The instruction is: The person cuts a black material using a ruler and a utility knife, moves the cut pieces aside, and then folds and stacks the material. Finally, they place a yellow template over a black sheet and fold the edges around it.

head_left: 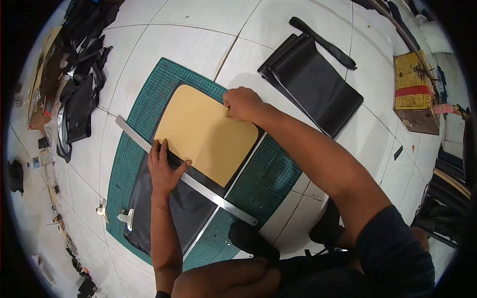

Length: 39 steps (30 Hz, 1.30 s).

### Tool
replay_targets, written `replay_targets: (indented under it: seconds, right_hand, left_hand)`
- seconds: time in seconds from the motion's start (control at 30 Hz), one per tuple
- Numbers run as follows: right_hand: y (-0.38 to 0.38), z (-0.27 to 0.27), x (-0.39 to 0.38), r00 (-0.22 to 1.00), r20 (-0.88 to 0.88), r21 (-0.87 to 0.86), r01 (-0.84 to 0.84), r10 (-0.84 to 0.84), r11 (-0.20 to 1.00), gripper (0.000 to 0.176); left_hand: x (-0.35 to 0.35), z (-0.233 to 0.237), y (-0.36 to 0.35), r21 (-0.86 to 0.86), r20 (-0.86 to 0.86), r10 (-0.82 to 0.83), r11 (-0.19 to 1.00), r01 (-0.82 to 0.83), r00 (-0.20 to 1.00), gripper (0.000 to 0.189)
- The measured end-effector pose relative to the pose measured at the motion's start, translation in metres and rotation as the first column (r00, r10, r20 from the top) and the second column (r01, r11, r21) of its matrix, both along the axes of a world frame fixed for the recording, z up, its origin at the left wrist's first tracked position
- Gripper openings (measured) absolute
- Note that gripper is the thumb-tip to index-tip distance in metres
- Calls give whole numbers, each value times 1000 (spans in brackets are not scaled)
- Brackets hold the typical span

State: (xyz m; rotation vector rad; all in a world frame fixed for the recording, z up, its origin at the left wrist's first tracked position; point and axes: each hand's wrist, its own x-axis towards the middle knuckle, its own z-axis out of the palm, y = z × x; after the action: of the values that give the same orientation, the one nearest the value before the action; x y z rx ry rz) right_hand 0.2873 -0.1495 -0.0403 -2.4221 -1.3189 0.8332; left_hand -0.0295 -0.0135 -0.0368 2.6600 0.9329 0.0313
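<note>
A tan rounded-corner panel (203,129) lies on black sheet material (171,208) over a green cutting mat (278,169). A metal ruler (208,191) crosses the black sheet along the panel's lower-left edge. My left hand (165,169) presses down there, fingers and thumb spread, fingertips at the panel's edge and the palm side over the ruler. At the panel's upper-right edge, my right hand (243,104) is closed with its knuckles up. Whatever it grips, if anything, is hidden under the fingers.
Folded black material (313,74) lies on the tiled floor at upper right, a dark long-handled object (325,44) beside it. A yellow box (415,89) stands further right. Metal clips (127,218) sit at the mat's left edge. Black scraps (84,99) are heaped at left.
</note>
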Motion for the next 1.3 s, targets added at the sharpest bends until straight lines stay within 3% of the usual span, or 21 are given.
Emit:
replay_targets:
  seconds: [0.6, 0.8, 1.03, 1.1, 1.2, 1.3]
  right_hand:
    - [-7, 0, -9, 998, 0, 48, 65, -65, 997, 21]
    - [-10, 6, -2, 995, -91, 91, 47, -39, 995, 21]
    - [-7, 7, -4, 999, -29, 39, 17, -16, 999, 22]
    - [-6, 12, -7, 1000, -6, 26, -11, 11, 1000, 23]
    - [3, 24, -28, 964, 227, 17, -144, 137, 989, 37]
    - [16, 2, -71, 870, 269, 192, -469, 414, 862, 66]
  left_hand:
    - [-1, 3, 0, -38, -12, 16, 999, -16, 1000, 104]
    - [2, 7, 1, -23, -33, 10, 1000, -11, 999, 105]
    - [1, 3, 0, -28, -37, 17, 999, -18, 999, 105]
    - [3, 3, -1, -35, -49, 25, 999, -27, 998, 105]
    - [6, 7, -1, -37, -70, 45, 998, -48, 997, 105]
    - [12, 11, -1, -45, -100, 74, 996, -79, 992, 107]
